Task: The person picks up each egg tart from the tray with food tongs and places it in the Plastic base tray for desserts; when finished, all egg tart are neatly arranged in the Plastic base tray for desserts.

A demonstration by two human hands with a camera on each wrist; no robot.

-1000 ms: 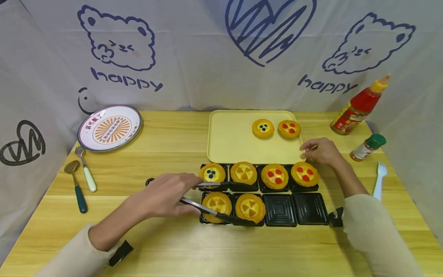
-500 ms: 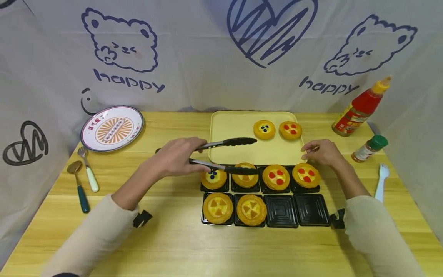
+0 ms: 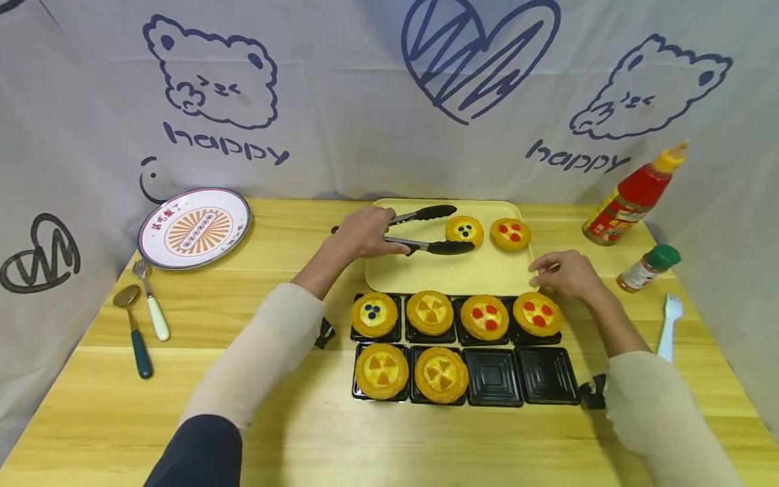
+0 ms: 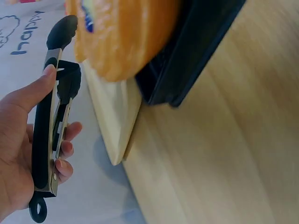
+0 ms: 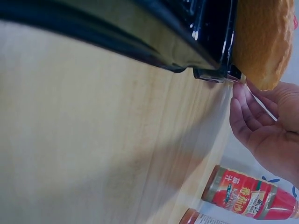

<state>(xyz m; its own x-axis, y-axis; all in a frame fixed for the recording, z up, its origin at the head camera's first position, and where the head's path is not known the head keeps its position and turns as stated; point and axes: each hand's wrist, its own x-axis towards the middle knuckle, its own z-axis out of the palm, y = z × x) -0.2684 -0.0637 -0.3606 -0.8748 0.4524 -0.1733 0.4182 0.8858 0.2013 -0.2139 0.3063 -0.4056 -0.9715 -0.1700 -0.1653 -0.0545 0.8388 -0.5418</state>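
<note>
My left hand (image 3: 365, 233) grips a pair of black-and-steel tongs (image 3: 450, 247) over the yellow tray (image 3: 414, 277). The tong arms are spread, with their tips beside a blue-dotted tart (image 3: 464, 231); the lower tip overlaps its front edge. Whether they touch it I cannot tell. In the left wrist view, thumb and fingers wrap the tongs (image 4: 44, 135). At the tray's right edge, my right hand (image 3: 566, 274) pinches the rim between thumb and fingers, near a red-dotted tart (image 3: 510, 234). In the right wrist view, a tart (image 5: 264, 44) partly hides that right hand (image 5: 266, 126).
Before the tray stand two rows of black boxes; several hold tarts (image 3: 431, 312), and two front-right boxes (image 3: 493, 377) show ridged bottoms. A plate (image 3: 195, 228), fork (image 3: 152, 297) and spoon (image 3: 135, 331) lie left. A ketchup bottle (image 3: 629, 196), spice jar (image 3: 648, 267) and blue fork (image 3: 669, 328) are right.
My left hand has lifted the tongs from the tart in the front row and carried them up and right to the blue-dotted tart on the tray. My right hand stays at the tray edge.
</note>
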